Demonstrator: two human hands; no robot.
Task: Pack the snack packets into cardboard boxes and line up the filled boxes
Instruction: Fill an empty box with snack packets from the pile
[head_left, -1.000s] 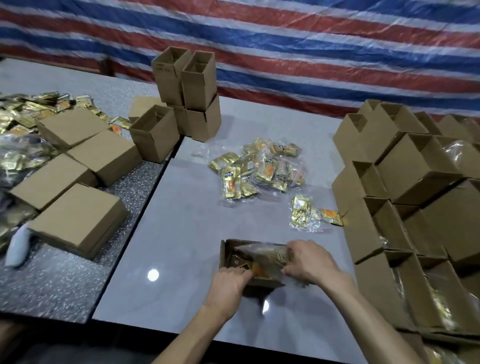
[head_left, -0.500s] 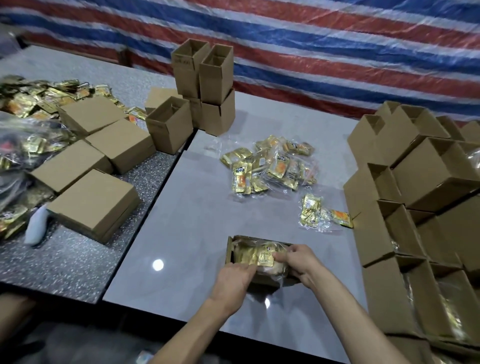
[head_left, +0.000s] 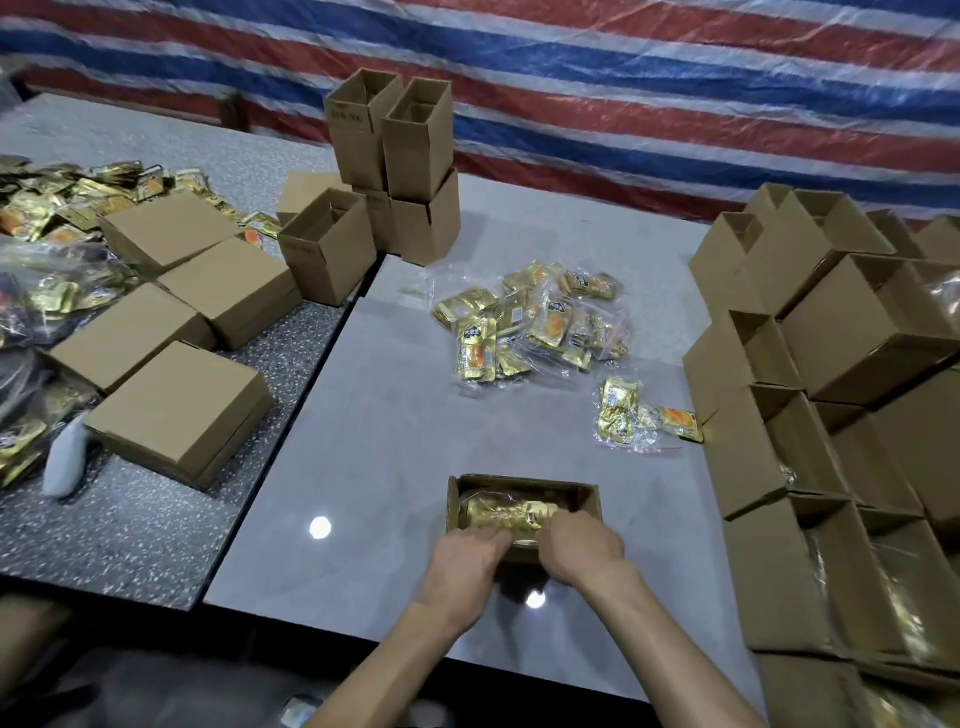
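Curled fingers of the left hand and right hand are clamping a gold snack bag lying inside an open cardboard box at six o'clock on the grey table; loose packets are lying at twelve o'clock

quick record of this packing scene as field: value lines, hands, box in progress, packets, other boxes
left hand: grips the near edge of the bag of gold packets
right hand: grips that bag from the right
open box: on the grey tiled table, bag lying inside
loose packets: in clear bags mid-table; smaller bag further right
filled boxes: open, stacked along the right
empty boxes: open, stacked at the back
closed boxes: several, flat on the speckled table, left
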